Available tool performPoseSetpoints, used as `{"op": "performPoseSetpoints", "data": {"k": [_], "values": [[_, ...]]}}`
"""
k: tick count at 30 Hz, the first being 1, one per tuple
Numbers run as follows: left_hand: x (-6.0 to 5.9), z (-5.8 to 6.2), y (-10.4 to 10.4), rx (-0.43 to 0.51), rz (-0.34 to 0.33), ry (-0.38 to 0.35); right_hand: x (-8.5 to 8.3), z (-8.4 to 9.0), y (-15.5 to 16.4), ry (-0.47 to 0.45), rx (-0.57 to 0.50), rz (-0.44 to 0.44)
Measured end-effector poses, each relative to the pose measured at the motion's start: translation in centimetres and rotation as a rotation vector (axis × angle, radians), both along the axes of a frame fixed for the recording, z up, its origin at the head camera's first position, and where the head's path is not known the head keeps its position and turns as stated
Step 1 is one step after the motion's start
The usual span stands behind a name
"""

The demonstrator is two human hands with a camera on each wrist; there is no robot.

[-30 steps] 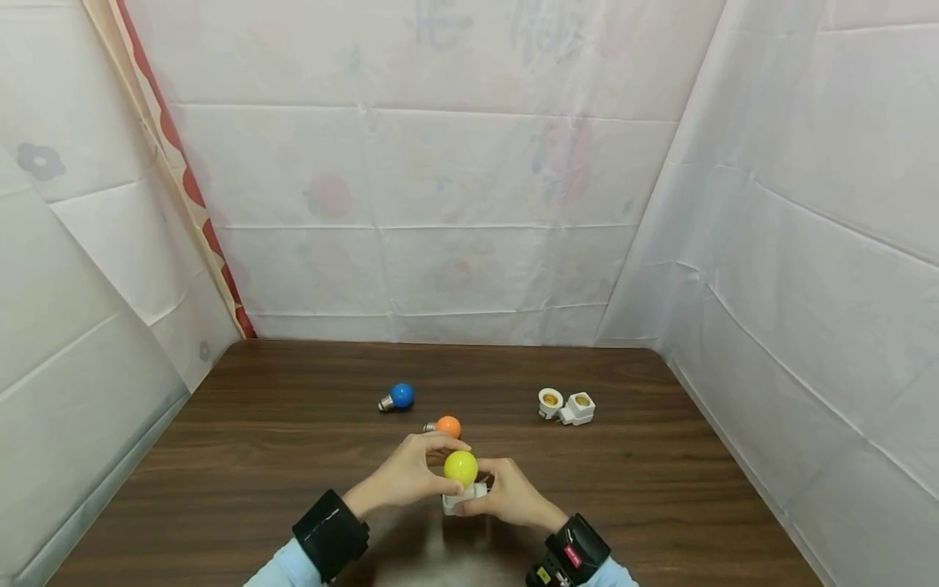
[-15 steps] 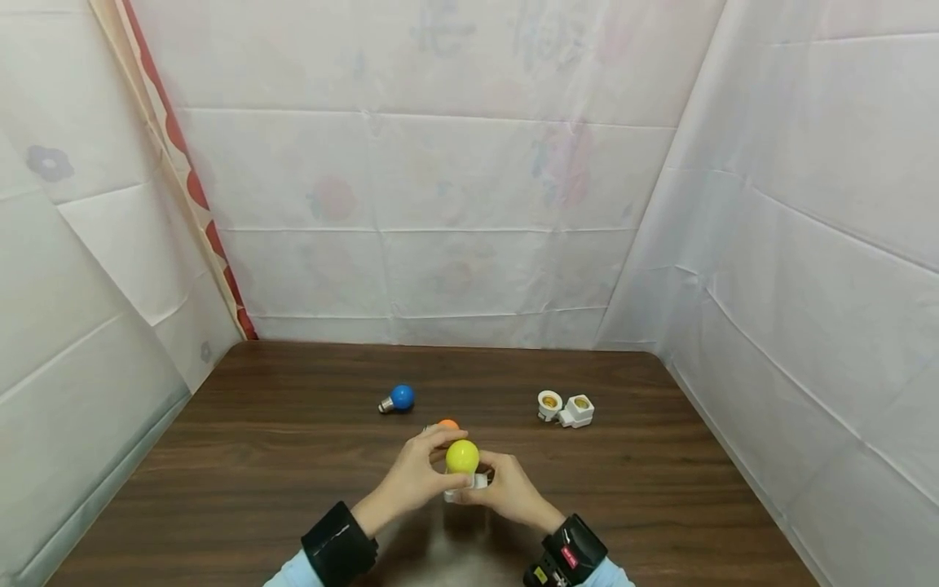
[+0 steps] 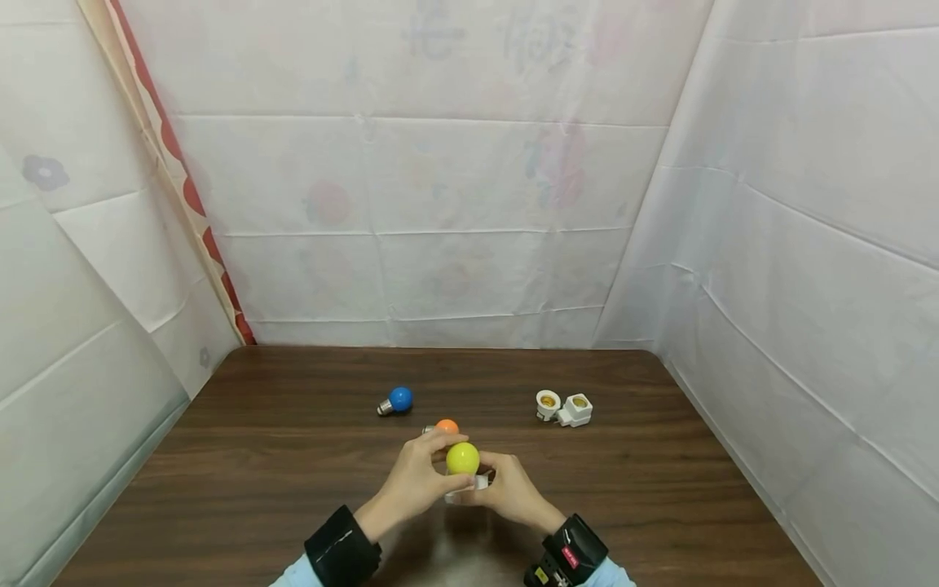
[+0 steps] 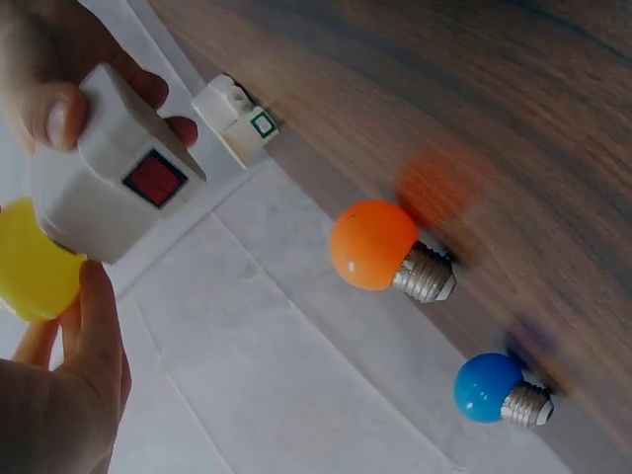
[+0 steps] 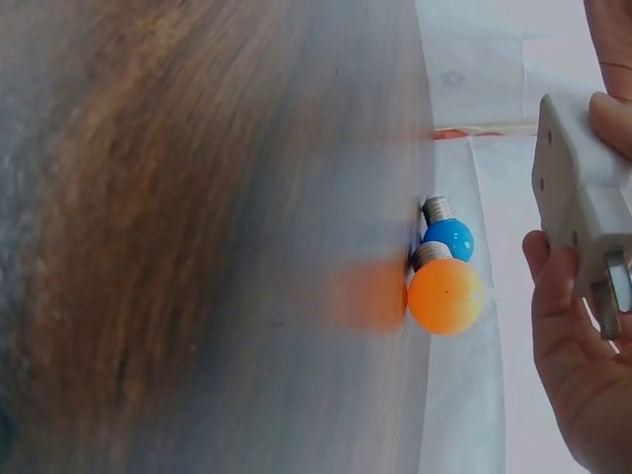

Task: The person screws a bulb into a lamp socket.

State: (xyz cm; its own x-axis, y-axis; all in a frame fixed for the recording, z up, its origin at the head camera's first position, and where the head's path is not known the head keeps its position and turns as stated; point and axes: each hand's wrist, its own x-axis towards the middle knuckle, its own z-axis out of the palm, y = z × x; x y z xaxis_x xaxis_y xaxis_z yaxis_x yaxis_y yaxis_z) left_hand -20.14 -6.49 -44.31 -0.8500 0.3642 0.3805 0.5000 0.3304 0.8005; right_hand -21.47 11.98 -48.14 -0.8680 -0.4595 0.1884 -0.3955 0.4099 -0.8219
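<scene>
Above the near middle of the brown table (image 3: 257, 456) my two hands meet around a yellow bulb (image 3: 462, 458) seated in a white socket adapter (image 3: 469, 485). My left hand (image 3: 421, 477) pinches the yellow bulb (image 4: 35, 272) between thumb and fingers. My right hand (image 3: 506, 489) grips the white socket adapter (image 4: 114, 183), which has a red square on one face; its prongs and back show in the right wrist view (image 5: 588, 207). An orange bulb (image 3: 446, 426) lies just beyond the hands and a blue bulb (image 3: 398, 399) farther back left.
Two more white socket adapters (image 3: 565, 406) lie together at the back right of the table. White sheeting walls close in the back and both sides. The orange bulb (image 4: 380, 247) and blue bulb (image 4: 494, 388) lie on their sides, screw bases showing.
The hands with the yellow bulb and adapter have lifted slightly and shifted a little away from me. The left fingers have changed their hold on the bulb.
</scene>
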Motion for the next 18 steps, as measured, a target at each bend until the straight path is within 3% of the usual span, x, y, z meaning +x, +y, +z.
{"op": "performPoseSetpoints", "data": {"k": [9,18], "values": [[-0.5,0.1,-0.6,-0.007,-0.063,-0.033,0.0,-0.2,-0.1,-0.041,0.001,0.002],[-1.0,0.2,-1.7,-0.043,-0.179,-0.058,0.3,0.0,-0.1,-0.009,-0.006,0.052]]}}
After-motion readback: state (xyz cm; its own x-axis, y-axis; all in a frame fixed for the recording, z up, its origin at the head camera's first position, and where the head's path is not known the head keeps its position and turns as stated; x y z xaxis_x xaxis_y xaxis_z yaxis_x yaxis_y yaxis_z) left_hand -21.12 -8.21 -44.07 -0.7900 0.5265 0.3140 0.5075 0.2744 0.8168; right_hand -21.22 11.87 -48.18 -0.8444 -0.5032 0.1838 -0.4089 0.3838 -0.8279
